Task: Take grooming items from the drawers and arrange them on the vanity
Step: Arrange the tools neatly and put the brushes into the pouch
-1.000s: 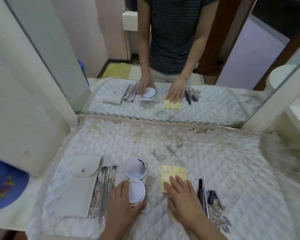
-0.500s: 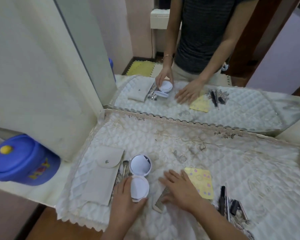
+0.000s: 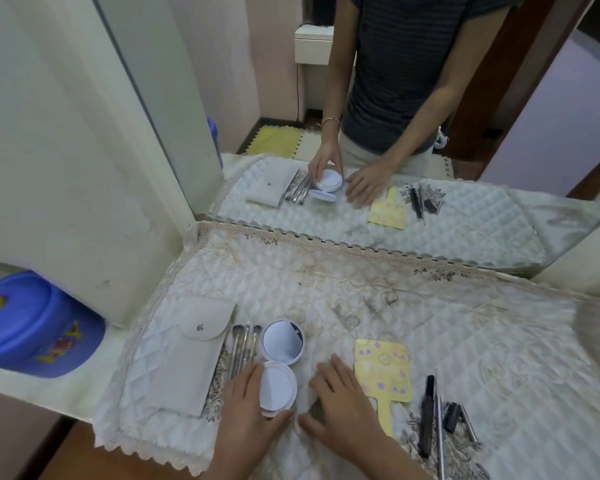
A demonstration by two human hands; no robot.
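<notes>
Left hand point(image 3: 245, 414) cups the open compact's point(image 3: 278, 386) base, fingers curled around it; right hand point(image 3: 340, 407) lies flat, fingers spread, covering the comb point(image 3: 314, 407).

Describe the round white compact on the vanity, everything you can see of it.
The compact is a round, white, plastic-looking case lying open on the quilted cloth. Its lid, hinged back toward the mirror, shows a pale inner disc; the base shows a white pad. The left hand cups the base with fingers on its left edge and thumb below. The brushes lie to its left, the comb to its right.
</notes>
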